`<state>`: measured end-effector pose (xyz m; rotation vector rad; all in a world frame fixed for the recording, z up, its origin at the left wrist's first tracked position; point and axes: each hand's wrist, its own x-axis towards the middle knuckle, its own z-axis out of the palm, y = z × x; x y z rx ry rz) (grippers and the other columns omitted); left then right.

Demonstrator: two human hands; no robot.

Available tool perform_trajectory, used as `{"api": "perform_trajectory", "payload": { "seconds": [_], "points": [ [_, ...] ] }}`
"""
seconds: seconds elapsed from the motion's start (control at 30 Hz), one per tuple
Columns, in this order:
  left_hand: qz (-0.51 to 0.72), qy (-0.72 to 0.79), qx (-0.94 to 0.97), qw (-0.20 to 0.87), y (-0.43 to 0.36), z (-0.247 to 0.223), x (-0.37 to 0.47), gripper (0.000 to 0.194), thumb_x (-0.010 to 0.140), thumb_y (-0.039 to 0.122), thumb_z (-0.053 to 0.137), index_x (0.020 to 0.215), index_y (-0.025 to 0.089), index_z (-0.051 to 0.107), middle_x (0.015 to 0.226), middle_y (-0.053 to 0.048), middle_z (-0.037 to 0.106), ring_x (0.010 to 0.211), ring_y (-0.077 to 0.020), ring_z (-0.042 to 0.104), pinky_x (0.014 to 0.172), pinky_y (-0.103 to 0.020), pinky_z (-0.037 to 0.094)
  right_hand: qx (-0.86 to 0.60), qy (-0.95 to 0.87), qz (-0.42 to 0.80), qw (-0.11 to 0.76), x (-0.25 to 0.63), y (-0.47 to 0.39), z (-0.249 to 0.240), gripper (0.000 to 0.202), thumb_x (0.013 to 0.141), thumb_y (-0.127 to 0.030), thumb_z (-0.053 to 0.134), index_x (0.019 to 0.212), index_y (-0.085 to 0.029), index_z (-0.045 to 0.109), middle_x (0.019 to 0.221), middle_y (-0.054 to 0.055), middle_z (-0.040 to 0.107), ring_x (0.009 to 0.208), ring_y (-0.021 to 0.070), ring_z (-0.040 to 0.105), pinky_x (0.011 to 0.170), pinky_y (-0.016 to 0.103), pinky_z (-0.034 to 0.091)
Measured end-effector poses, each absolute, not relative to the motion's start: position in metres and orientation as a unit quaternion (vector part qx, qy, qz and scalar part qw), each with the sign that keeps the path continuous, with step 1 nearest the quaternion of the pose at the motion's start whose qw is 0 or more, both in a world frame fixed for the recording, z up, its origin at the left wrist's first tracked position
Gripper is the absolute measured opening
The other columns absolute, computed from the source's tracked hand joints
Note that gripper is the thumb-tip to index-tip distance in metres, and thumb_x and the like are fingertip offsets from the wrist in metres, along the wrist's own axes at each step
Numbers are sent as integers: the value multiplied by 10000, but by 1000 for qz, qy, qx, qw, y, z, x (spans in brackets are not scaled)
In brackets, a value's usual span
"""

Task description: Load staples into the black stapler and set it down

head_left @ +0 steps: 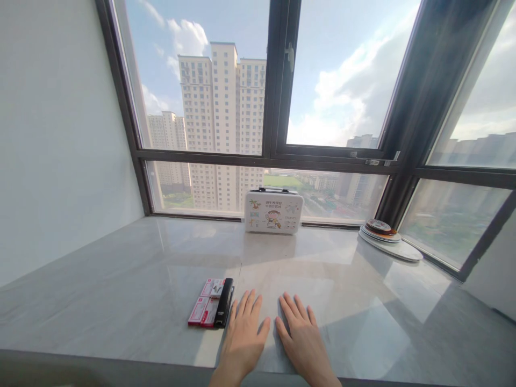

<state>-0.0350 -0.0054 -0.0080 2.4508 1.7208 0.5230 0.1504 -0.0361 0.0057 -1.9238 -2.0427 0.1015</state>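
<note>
Left hand [244,339]: palm down, fingers slightly spread, thumb angled out, holding nothing; its little finger is just beside a long black stapler [224,303], contact hard to tell.
Right hand [301,337]: palm down also, fingers a little apart, thumb toward the left hand, grasping nothing.
Stapler: lies lengthwise, pointing away from the person, left of the left hand.
Boxes: small, flat, pink-and-white cartons [198,310] grouped along the stapler's left side.
Sill: glossy grey, marble-patterned slab [121,301] under everything, streaked with sunlight.
Case: white rectangular box with black handle and cartoon prints [274,213], upright at the far edge.
Plates: stack of round white and brown discs [379,236], far right corner.
Window: dark-framed panes [201,157] behind the case, pale high-rise towers [223,102] outside.
</note>
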Motion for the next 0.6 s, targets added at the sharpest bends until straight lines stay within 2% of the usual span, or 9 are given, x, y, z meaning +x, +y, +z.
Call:
{"api": "perform_trajectory", "payload": {
  "seconds": [0.23, 0.6],
  "points": [
    [174, 565, 805, 55, -5, -8, -35, 608, 1013, 500, 363, 1574, 266, 369, 1675, -13, 221, 1555, -271, 169, 1275, -529, 148, -674, -717, 39, 172, 150, -37, 8, 569, 1010, -440, 346, 1563, -321, 398, 1646, -60, 301, 1547, 268, 234, 1254, 523, 203],
    [186, 558, 806, 61, -6, -6, -35, 612, 1016, 495, 371, 1571, 239, 375, 1670, -29, 241, 1553, -242, 179, 1277, -461, 196, -673, -716, 35, 183, 151, -37, 7, 560, 1004, -437, 372, 1552, -330, 419, 1637, -43, 329, 1539, 278, 256, 1249, 522, 221]
  ]
}}
